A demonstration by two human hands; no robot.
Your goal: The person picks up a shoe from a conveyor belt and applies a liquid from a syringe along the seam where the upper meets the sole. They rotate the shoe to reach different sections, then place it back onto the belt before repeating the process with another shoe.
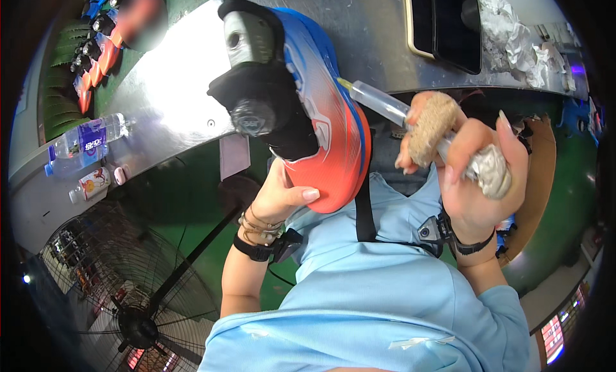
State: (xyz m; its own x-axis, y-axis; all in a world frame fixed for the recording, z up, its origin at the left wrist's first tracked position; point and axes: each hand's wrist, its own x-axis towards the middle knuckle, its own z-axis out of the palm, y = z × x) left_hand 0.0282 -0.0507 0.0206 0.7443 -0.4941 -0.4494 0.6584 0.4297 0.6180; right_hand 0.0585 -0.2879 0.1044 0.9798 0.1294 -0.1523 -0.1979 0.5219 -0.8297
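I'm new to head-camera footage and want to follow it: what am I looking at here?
No machine does the handling: these are a person's own hands. One wide, rounded camera on the head looks down, so straight edges bend. The left hand holds an orange-and-blue shoe by its toe. The right hand holds a clear syringe, its tip at or very near the shoe's blue edge, and a tan fuzzy piece. On the metal table lie flat, dark, phone-like things and crumpled white paper.
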